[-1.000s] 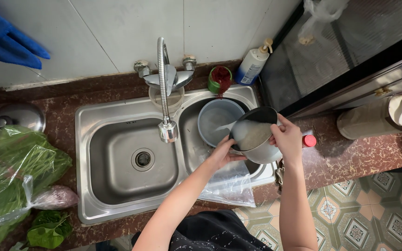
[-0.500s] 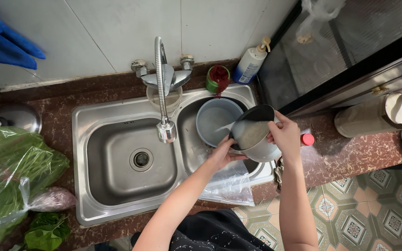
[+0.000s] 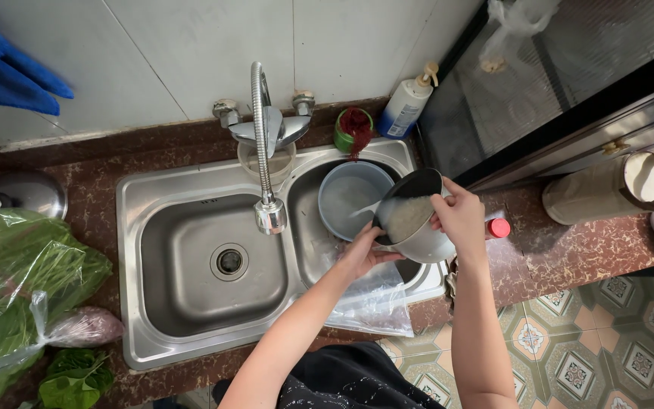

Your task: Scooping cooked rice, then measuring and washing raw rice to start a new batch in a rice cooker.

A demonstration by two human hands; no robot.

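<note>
Pot: dark-lined metal pot (image 3: 414,220) with wet rice inside, tipped toward the blue bowl and held over the right basin of the sink, between both my hands.
Right arm: my forearm comes up from the bottom edge, wrist bent inward.
Right hand: my right hand (image 3: 462,220) is wrapped on the pot's outer wall and rim, fingers curled shut around it, thumb over the edge.
Left arm: it reaches up and across from the lower left, elbow low.
Left hand: my left hand (image 3: 363,254) sits at the pot's lower lip, fingers half closed and pressed to the rim; I cannot tell how firmly they grip.
Plastic bag: a clear plastic bag (image 3: 372,299) hangs over the sink's front edge, just under my left wrist.
Bowl: the blue bowl (image 3: 346,198) stands in the right basin, touching the pot's lip, holding cloudy water.
Sink: steel double sink (image 3: 191,344), left basin bare.
Tap: the bendy tap (image 3: 266,151) hangs over the divider.
Far edge: soap pump bottle (image 3: 406,106) by the wall.
</note>
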